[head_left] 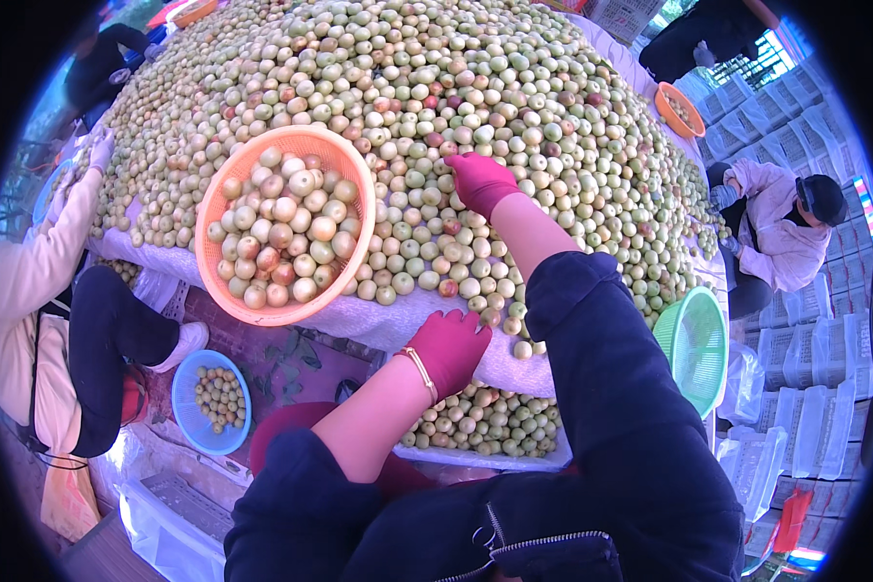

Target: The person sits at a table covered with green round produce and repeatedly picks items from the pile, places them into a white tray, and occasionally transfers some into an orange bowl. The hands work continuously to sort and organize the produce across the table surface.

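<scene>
A broad surface is covered by a pale woven sheet (514,376), on which small round green fruit (378,97), some blushed red, is heaped deep. Over the middle of the heap, the dark-red-gloved right hand (482,181) is held palm down, its fingers partly bent against the fruit; whether one is gripped cannot be told. At the near edge, the left hand (446,354), gloved alike, is held with fingers loosely curled beside a few fruit; its grasp cannot be made out either. To the left, an orange perforated plastic basket (350,155) is filled with fruit. Below the sheet, more is held in a pale shallow tray (485,462). A green plastic basket (691,349) is tilted at the right edge. On the left floor, a round blue plastic basket (185,407) is partly filled. Co-workers are seen at left (44,281) and right (784,233).
</scene>
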A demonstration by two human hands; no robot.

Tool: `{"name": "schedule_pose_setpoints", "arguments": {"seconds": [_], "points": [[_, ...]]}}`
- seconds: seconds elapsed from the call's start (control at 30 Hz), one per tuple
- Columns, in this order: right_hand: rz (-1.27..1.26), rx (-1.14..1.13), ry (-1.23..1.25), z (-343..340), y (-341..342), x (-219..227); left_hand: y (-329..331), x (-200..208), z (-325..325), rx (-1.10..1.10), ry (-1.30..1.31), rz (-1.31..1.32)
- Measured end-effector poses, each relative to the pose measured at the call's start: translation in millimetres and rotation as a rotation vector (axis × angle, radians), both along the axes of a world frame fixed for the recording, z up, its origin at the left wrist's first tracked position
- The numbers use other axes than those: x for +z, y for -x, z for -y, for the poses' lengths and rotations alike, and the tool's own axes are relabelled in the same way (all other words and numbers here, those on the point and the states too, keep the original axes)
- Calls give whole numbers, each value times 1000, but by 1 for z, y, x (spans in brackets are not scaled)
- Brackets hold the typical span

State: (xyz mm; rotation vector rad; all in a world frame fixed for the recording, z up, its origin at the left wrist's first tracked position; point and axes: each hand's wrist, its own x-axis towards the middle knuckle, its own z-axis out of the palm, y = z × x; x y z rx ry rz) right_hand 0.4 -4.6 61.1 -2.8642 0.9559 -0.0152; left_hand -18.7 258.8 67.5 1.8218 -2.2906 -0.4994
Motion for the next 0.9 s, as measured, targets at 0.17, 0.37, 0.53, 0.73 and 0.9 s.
{"name": "schedule_pose_setpoints", "arguments": {"seconds": [0.17,0.37,0.53,0.73,0.9], "points": [[-56,-40,-59,-8,-15,-18,-17,8,3,-12,-4,-6],[348,-103,-684,-33,20,10,-23,33,18,258,201,-276],[483,-47,-1562,-78,74,57,-43,48,26,505,435,-383],[308,239,-1002,-35,91,67,-49,44,29,498,364,-465],[361,-76,188,72,68,38,-28,37,31,411,358,-492]]}}
